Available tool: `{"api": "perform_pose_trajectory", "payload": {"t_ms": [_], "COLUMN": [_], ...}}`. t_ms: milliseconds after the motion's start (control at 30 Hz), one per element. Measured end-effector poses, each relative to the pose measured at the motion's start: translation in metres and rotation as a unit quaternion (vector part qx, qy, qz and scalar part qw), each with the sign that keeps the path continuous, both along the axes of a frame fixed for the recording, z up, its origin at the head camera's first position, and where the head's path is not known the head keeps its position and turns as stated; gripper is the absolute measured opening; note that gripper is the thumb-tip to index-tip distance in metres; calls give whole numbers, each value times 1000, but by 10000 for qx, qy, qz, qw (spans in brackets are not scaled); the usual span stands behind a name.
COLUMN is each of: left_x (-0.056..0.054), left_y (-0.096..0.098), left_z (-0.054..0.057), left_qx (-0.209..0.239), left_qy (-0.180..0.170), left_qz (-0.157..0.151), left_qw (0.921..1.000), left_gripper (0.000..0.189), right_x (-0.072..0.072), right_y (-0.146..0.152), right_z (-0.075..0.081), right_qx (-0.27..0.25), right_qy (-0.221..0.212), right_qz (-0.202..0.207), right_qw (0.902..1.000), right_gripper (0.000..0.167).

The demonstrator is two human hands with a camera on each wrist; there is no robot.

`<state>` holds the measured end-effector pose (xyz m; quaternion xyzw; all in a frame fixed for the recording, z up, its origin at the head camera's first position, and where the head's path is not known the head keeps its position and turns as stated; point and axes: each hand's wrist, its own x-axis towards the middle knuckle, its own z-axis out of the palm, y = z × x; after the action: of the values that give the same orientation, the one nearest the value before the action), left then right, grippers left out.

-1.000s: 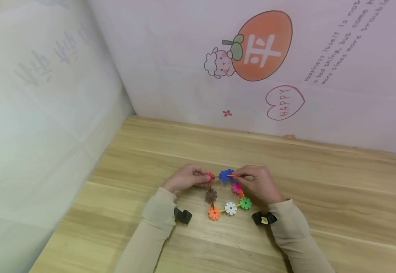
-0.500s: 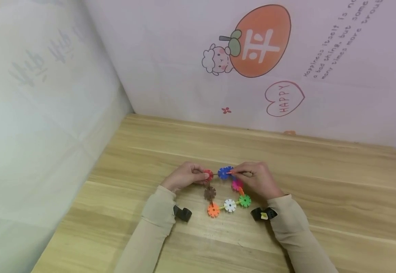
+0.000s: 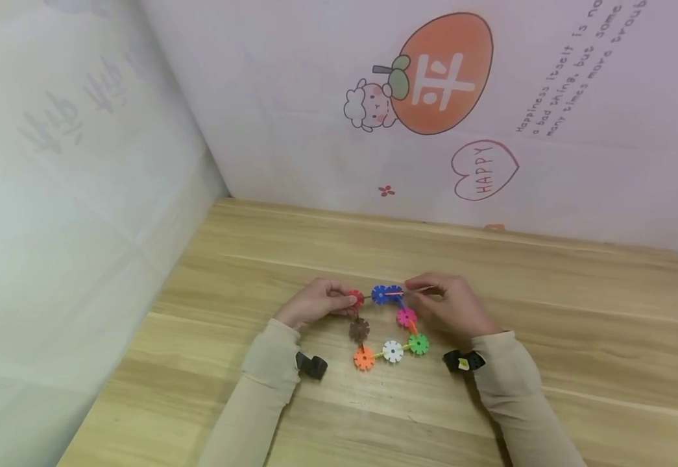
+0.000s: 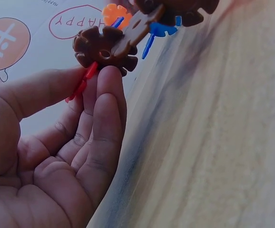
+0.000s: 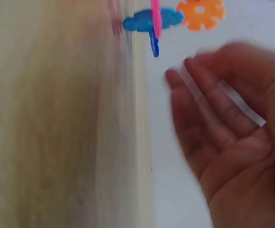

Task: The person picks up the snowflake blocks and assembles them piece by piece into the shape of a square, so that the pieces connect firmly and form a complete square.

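Notched plastic discs, linked edge to edge, form a loop held in front of the person. My left hand [image 3: 318,303] pinches a red disc [image 3: 356,298] at its left corner between thumb and fingers; in the left wrist view a brown disc [image 4: 106,51] slots onto that red one. Blue discs [image 3: 380,294] lie along the far side, and an orange disc [image 5: 201,12] is joined there, seen edge-on from the head. My right hand [image 3: 449,301] is just right of it, fingers apart and holding nothing. Pink [image 3: 406,317], green [image 3: 418,344], white [image 3: 393,351] and another orange disc [image 3: 364,359] continue the loop.
Beneath the hands is a wood-grain table [image 3: 280,259]. A printed white backdrop [image 3: 292,117] rises behind it, and a pale sheet [image 3: 82,259] hangs along the left. Black wrist devices [image 3: 313,367] sit at both cuffs.
The right hand has let go of the orange disc at the far side and drawn back to the right, its fingers parting. The left hand keeps its pinch on the red disc.
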<state>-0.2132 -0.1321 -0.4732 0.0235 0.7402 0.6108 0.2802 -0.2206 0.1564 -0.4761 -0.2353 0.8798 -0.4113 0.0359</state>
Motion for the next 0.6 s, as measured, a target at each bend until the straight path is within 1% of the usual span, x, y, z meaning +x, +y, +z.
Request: {"api": "perform_pose_trajectory", "payload": {"t_ms": [133, 300, 367, 467, 600], "left_x": [0, 2, 2, 3, 3], "left_y": [-1, -1, 0, 0, 0], "left_z": [-1, -1, 0, -1, 0], "left_qx": [92, 150, 154, 141, 144], "left_qy": [-22, 3, -9, -4, 13], "left_qz": [31, 12, 17, 16, 31], "left_qw": [10000, 9999, 9999, 9999, 9999], "left_gripper": [20, 20, 20, 21, 21], "right_x": [-5, -9, -10, -12, -13], "right_y": [2, -6, -11, -16, -17], "right_z": [-1, 2, 4, 4, 1], "right_qx": [246, -42, -148, -203, -297], "right_qy": [-553, -1476, -1788, -2026, -2140], "right_qz": [-378, -473, -448, -488, -553], "right_qw": [9975, 9879, 9828, 9778, 9748], "right_gripper": [26, 35, 34, 30, 28]}}
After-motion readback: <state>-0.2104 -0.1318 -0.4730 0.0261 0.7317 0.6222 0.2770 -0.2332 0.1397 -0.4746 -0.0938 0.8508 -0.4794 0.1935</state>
